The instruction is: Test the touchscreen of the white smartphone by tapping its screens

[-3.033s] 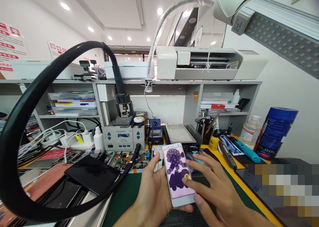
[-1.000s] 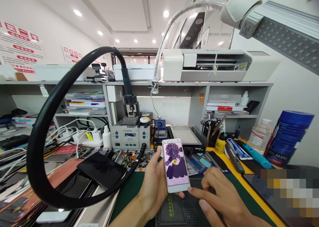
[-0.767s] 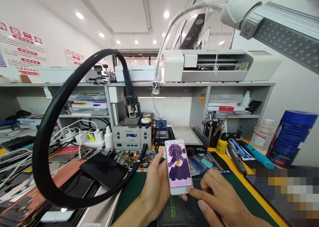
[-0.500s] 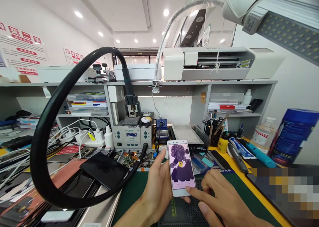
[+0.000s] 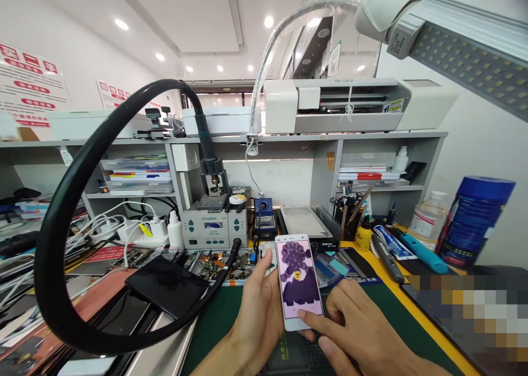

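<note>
A white smartphone [image 5: 298,283] is held upright in my left hand [image 5: 260,299], the thumb along its left edge and the palm behind it. Its lit screen shows a purple and pink picture with a small yellow spot. My right hand [image 5: 358,323] holds nothing; its index finger is stretched out, with the tip at the lower left of the screen, and its other fingers are partly curled. Beneath the phone lies a dark perforated mat [image 5: 317,359] on the green work mat [image 5: 218,321].
A thick black hose [image 5: 43,244] loops on the left beside a hot air station [image 5: 214,227]. A black tablet-like panel [image 5: 167,283] and circuit boards [image 5: 216,266] lie nearby. Bottles and a blue roll [image 5: 474,222] stand right. An LED lamp [image 5: 474,56] hangs overhead.
My right index fingertip has moved left along the lower edge of the phone's screen. The surroundings have shifted slightly left in view. The phone stays in my left hand.
</note>
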`<action>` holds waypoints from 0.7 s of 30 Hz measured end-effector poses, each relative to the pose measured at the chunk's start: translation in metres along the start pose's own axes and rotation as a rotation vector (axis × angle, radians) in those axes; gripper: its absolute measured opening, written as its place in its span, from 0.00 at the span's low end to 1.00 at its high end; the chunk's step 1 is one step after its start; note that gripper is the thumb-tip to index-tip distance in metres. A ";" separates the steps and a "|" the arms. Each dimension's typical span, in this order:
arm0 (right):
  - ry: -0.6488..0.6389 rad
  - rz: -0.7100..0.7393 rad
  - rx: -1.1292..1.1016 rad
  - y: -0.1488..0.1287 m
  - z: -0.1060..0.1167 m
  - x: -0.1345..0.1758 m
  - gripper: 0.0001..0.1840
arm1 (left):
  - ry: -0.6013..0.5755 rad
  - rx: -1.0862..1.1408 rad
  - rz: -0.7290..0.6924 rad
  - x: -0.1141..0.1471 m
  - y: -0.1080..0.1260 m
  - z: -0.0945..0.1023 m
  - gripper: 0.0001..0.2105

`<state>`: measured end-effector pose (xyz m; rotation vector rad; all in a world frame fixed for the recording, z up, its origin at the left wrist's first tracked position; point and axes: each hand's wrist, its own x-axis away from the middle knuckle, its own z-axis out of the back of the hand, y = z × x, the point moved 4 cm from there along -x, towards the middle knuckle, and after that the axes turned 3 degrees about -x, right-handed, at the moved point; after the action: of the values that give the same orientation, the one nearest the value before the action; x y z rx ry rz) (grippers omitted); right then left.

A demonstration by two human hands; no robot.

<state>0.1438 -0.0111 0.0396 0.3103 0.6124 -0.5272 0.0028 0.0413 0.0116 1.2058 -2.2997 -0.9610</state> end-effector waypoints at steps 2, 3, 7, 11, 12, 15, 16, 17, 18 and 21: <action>0.032 0.010 -0.009 0.000 0.002 0.002 0.17 | -0.007 0.001 0.001 -0.001 0.000 0.001 0.31; 0.045 0.004 -0.015 0.001 0.002 0.003 0.17 | -0.009 0.002 0.001 -0.001 0.000 0.002 0.31; 0.062 -0.041 -0.035 0.006 0.000 0.007 0.17 | -0.008 0.005 0.008 -0.002 0.001 0.005 0.31; 0.097 -0.029 -0.072 0.007 -0.001 0.009 0.18 | 0.016 -0.033 0.027 -0.003 0.001 0.007 0.30; 0.095 -0.035 -0.078 0.008 -0.001 0.009 0.18 | 0.019 -0.039 0.030 -0.003 0.001 0.008 0.30; 0.078 -0.067 -0.085 0.008 -0.001 0.009 0.17 | 0.028 -0.032 0.049 -0.006 0.000 0.009 0.30; 0.078 -0.073 -0.091 0.008 -0.001 0.009 0.17 | 0.034 -0.031 0.061 -0.007 -0.001 0.010 0.30; 0.080 -0.075 -0.096 0.008 -0.001 0.009 0.17 | 0.042 -0.035 0.077 -0.007 -0.002 0.010 0.30; 0.086 -0.073 -0.101 0.008 -0.001 0.009 0.17 | 0.053 -0.043 0.089 -0.008 -0.003 0.011 0.30; 0.116 -0.049 -0.119 0.008 -0.001 0.008 0.18 | 0.080 -0.066 0.103 -0.009 -0.002 0.012 0.29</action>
<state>0.1534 -0.0070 0.0350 0.2145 0.7620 -0.5198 0.0024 0.0529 0.0015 1.0690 -2.2263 -0.9272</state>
